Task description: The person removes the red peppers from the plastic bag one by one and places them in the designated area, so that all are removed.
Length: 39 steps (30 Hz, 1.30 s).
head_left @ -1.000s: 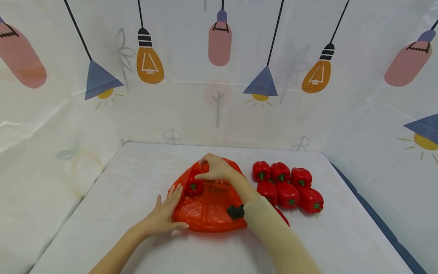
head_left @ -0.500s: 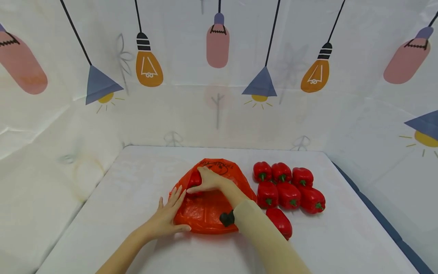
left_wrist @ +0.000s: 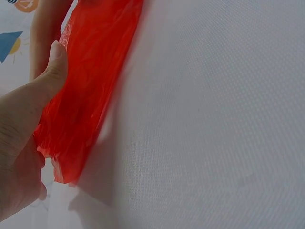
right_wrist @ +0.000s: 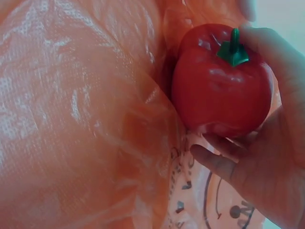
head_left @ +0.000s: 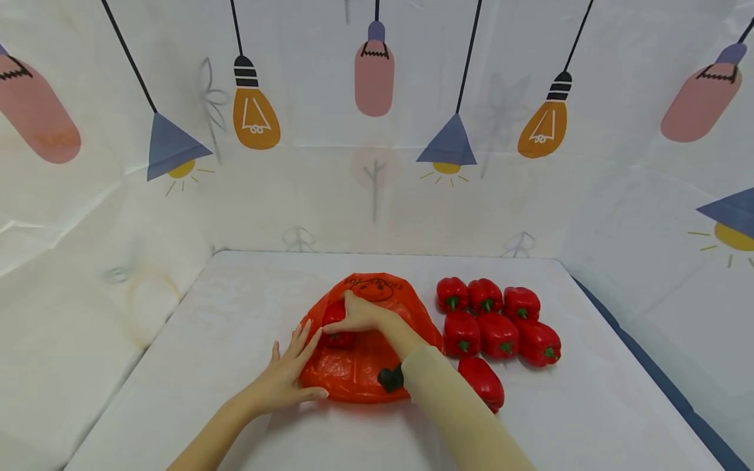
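Note:
An orange-red plastic bag (head_left: 359, 373) with a printed smiley face lies on the table, bulging at the front. My right hand (head_left: 368, 317) reaches over it from the right. Thumb and fingers curl round a red bell pepper (right_wrist: 221, 102) with a green stem, which sits against the bag's plastic in the right wrist view. In the head view this hand partly covers the pepper. My left hand (head_left: 285, 379) rests at the bag's left edge with fingers spread and thumb at the front. The left wrist view shows its thumb raised beside the crinkled plastic.
Several red bell peppers (head_left: 497, 335) stand grouped to the right of the bag on the white table (head_left: 235, 294). One pepper (head_left: 482, 383) lies nearer the front, close to the right sleeve (head_left: 459, 405). A patterned white sheet (head_left: 330, 196) rises behind and at the sides.
My right hand has come down and left from the bag's far part onto the pepper. The printed face and the front pepper have come into view. My left hand stays at the bag's edge.

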Tool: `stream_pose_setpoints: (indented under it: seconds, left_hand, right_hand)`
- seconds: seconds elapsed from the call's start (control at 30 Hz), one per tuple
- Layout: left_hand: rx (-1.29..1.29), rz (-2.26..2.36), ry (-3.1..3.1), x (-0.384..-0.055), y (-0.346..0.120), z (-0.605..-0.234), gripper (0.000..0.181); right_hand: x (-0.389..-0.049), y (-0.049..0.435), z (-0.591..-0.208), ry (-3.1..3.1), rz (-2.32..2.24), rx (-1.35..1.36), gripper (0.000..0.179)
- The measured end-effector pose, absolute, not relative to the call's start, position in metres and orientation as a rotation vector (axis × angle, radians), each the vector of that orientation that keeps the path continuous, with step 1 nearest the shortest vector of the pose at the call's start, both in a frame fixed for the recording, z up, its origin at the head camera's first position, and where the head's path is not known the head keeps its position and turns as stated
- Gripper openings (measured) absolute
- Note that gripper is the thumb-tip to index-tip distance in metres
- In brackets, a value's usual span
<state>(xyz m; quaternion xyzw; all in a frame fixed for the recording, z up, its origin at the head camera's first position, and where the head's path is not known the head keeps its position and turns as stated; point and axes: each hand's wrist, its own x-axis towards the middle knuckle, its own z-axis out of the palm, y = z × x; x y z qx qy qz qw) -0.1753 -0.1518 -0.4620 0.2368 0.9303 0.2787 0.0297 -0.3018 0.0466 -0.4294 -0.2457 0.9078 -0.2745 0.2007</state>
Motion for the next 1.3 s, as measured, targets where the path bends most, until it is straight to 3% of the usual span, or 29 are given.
stream_pose_setpoints:
  seconds: [0.2,0.5,0.83,1.1,1.3]
  left_hand:
    - [0.717,0.876,2.851,-0.175,-0.151,-0.464,0.110]
    - [0.705,0.875,2.859,-0.174,-0.150,-0.463,0.112]
    - [0.711,0.885,2.861,-0.175,-0.152,-0.467,0.114]
    - [0.734,0.885,2.873,-0.174,-0.153,-0.465,0.114]
    - [0.729,0.895,2.874,-0.173,-0.152,-0.462,0.114]
  right_hand:
    - [-0.300,0.043,-0.429,2.611,-0.632,-0.702,0.098]
    - [-0.303,0.055,-0.394,2.642,-0.577,-0.734,0.091]
    - [-0.296,0.079,-0.370,2.855,-1.005,-0.707,0.094]
    - [-0.271,0.096,-0.360,2.985,-1.264,-1.121,0.092]
    - [-0.261,0.105,-0.348,2.988,-1.340,-1.283,0.093]
